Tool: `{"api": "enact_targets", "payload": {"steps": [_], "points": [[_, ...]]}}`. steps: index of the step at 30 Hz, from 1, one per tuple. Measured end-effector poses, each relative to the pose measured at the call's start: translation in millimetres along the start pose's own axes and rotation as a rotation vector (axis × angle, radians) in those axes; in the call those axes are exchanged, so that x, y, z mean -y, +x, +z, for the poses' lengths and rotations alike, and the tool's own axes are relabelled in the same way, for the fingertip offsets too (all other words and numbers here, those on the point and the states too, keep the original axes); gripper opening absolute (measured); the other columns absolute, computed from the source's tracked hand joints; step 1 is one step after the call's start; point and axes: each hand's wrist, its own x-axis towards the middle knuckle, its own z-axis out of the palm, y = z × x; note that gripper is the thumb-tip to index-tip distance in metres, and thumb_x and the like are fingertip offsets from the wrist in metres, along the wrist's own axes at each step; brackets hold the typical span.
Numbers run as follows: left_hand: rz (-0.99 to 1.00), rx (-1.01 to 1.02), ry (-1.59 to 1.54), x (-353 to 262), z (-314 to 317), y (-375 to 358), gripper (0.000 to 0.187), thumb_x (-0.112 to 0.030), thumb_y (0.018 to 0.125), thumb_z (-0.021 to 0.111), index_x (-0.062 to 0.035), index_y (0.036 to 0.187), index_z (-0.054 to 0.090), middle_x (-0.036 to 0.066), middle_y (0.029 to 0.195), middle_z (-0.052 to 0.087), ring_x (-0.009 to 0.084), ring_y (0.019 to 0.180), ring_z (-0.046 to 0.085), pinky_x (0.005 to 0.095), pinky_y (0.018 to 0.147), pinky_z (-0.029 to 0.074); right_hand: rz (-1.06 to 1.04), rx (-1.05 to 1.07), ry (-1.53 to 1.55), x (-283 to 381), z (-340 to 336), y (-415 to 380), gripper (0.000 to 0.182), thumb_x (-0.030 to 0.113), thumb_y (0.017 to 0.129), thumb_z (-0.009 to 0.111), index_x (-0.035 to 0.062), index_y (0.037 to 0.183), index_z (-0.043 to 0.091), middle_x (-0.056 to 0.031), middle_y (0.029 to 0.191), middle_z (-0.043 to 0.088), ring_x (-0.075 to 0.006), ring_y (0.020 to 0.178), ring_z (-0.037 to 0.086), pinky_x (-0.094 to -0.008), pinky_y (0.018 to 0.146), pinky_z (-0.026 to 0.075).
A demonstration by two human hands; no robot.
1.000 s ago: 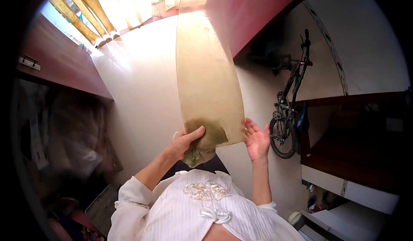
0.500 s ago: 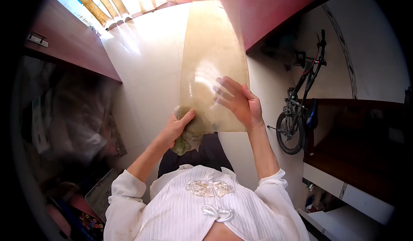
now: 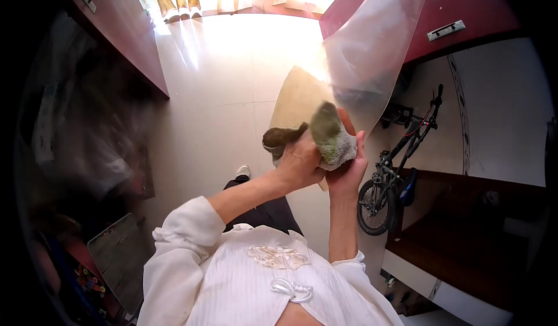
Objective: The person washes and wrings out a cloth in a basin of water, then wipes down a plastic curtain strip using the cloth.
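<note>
A long, bendy, see-through plastic sheet (image 3: 372,52) curves up and away to the upper right, and its yellowish part (image 3: 299,96) hangs in front of me. My left hand (image 3: 299,160) reaches across and is closed on a fuzzy green-and-grey cloth (image 3: 334,143), pressing it toward the sheet. Bunched folds of that cloth stick out on both sides of the hand. My right hand (image 3: 347,177) is close behind, holding the sheet with the thumb up at its right edge. Its other fingers are mostly hidden by the cloth.
A folding bicycle (image 3: 383,180) stands to the right, beside a dark wooden bench (image 3: 459,227). Red doors (image 3: 476,12) are at upper right and left. Pale tiles cover the floor (image 3: 221,87). A grey board (image 3: 119,259) leans at lower left.
The cloth has moved up and right with my left hand, meeting my right hand. The sheet has swung from hanging straight to bending toward the upper right. My right hand's spread fingers have curled in.
</note>
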Motion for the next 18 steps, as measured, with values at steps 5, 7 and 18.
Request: {"api": "enact_targets", "payload": {"steps": [5,7,18], "points": [[0.026,-0.192,-0.014,-11.3,21.7,49.4,0.044,-0.006,0.055,0.065,-0.0051,0.098,0.056,0.011,0.096,0.055,0.0286,0.093,0.05,0.0369,0.074,0.036,-0.145,-0.041,0.054,30.0,19.5,2.5,0.048,0.037,0.097,0.03,0.0055,0.132,0.04,-0.0102,0.139,0.039,-0.0231,0.128,0.036,-0.0382,0.108,0.025],[0.008,-0.326,-0.046,-15.3,29.3,67.0,0.036,-0.009,0.061,0.064,-0.0053,0.097,0.058,0.011,0.097,0.057,0.0289,0.096,0.049,0.0387,0.076,0.035,-0.203,-0.054,0.017,33.8,7.5,7.7,0.048,0.037,0.097,0.032,0.0085,0.135,0.038,-0.0061,0.14,0.038,-0.0222,0.13,0.033,-0.038,0.109,0.023],[0.066,-0.073,-0.136,-48.1,24.9,21.9,0.019,-0.017,0.065,0.062,0.0015,0.069,0.062,0.021,0.064,0.059,0.0386,0.062,0.059,0.0436,0.063,0.047,-0.146,0.16,0.033,23.5,8.5,-4.1,0.052,0.04,0.097,0.028,0.0121,0.141,0.026,-0.0062,0.147,0.026,-0.0264,0.135,0.023,-0.046,0.111,0.018]]}}
